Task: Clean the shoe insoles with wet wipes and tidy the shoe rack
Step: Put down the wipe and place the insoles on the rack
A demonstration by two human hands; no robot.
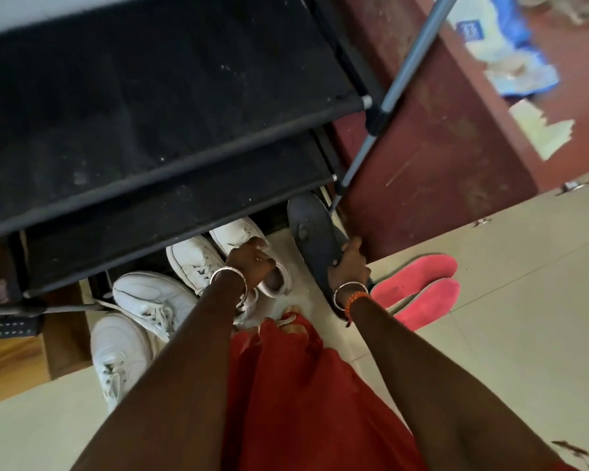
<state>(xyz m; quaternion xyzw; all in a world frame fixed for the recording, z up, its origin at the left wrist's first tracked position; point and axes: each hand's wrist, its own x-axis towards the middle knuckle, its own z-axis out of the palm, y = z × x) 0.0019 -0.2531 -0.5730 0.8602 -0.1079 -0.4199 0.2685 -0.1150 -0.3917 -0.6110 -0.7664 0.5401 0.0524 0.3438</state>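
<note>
The left hand (250,261) reaches down to the heel end of a white sneaker (249,253) that sits under the lowest tier of the black shoe rack (157,130), fingers curled over the rim of its opening and grasping it. A second white sneaker (198,263) lies just to its left, touching it, and two more white sneakers (150,297) (118,348) rest nearer and further left on the floor, laces loose. The right hand (349,263) grips a dark flat sandal (312,236) by its right edge, thumb over the top surface and fingers wrapped underneath; the sandal's far tip lies beside the foot of the rack's grey metal pole (398,83). Both wrists carry silver bangles (the right also a string of orange beads).

Just right of the right wrist, two pink insoles (422,287) lie side by side on the pale tiled floor (507,300), overlapping slightly, their tips pointing up and to the right. A red garment (293,385) fills the near middle between the forearms. Beyond the rack's right side stands a dark red wooden surface (439,147), and at the far right a blue and white packet (497,39) lies blurred, with a pale crumpled wipe (541,130) near it. The rack's fabric shelves look dusty.
</note>
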